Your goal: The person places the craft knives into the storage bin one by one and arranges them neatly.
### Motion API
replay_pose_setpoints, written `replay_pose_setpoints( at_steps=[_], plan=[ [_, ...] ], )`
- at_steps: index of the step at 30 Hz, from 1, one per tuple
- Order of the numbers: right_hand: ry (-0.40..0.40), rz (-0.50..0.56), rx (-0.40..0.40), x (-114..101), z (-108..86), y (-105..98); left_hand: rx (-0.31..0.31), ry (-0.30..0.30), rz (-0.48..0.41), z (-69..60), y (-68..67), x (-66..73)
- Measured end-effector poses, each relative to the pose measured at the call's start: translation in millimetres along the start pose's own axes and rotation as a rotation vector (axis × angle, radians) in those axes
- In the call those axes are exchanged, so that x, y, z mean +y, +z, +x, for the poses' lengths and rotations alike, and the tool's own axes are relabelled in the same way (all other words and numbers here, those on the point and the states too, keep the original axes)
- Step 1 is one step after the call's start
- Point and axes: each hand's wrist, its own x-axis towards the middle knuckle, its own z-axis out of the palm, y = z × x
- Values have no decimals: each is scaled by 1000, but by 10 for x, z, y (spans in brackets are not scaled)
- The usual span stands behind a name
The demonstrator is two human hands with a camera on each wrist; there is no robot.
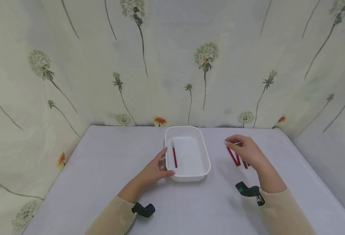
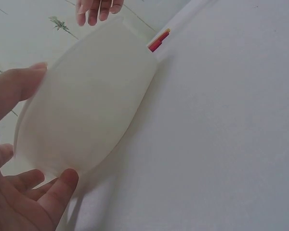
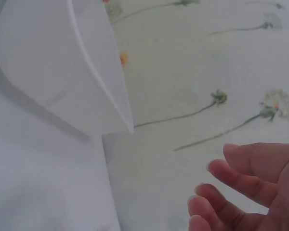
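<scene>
A white rectangular plastic tray (image 1: 191, 156) stands on the table, with one slim red pen (image 1: 174, 157) with a whitish end lying along its left side. My left hand (image 1: 154, 170) holds the tray by its near left corner, the thumb at the rim and the fingers against the wall. To the right of the tray, my right hand (image 1: 244, 150) hovers over several more red pens (image 1: 232, 157), partly covering them. In the right wrist view its thumb and fingers (image 3: 253, 161) are loosely bent and apart, with no pen visible between them.
A white cloth covers the table (image 1: 122, 147). Behind it and at both sides hangs a pale curtain (image 1: 166, 65) printed with dandelions. A black wrist camera (image 1: 143, 210) sits on the left sleeve and another camera (image 1: 248, 191) on the right.
</scene>
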Motion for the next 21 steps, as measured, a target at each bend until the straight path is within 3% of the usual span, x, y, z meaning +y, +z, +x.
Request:
replay_pose_setpoints(
  at_steps=[10, 21],
  plan=[
    [34, -17, 82, 433, 35, -94, 14, -17, 20, 6, 10, -4],
    [147, 1, 163, 880, 145, -132, 16, -24, 16, 28, 2, -36]
  ],
)
